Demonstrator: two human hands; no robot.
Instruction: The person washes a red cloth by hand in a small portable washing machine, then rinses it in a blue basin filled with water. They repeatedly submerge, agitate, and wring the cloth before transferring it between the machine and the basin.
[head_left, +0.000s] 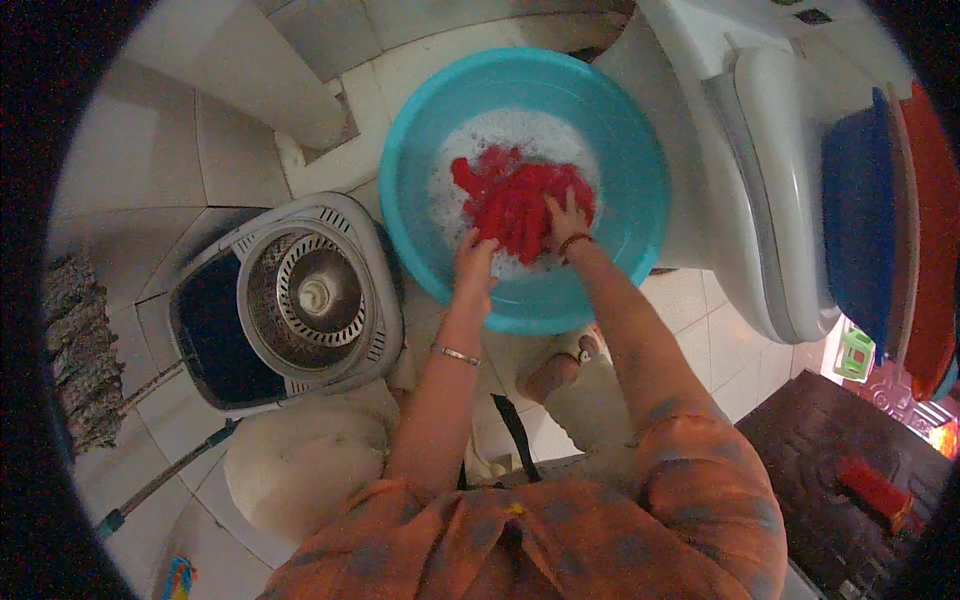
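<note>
A large turquoise plastic basin (420, 97) stands on the tiled floor before me, with soapy water and white suds (517, 124) in it. Wet red cloth (510, 206) lies bunched in the suds. At the cloth's lower left edge is my left hand (475, 262), its fingertips against or just beside the fabric; whether it grips any cannot be told. My right hand (568, 221) rests on the right part of the cloth with its fingers spread, pressing on it. A bracelet circles each wrist.
A mop bucket with a metal spin basket (319, 289) stands left of the basin. A mop head (82, 352) and its pole (176, 469) lie farther left. A white toilet (772, 195) is close on the right. At lower right is a dark brown door panel (840, 450).
</note>
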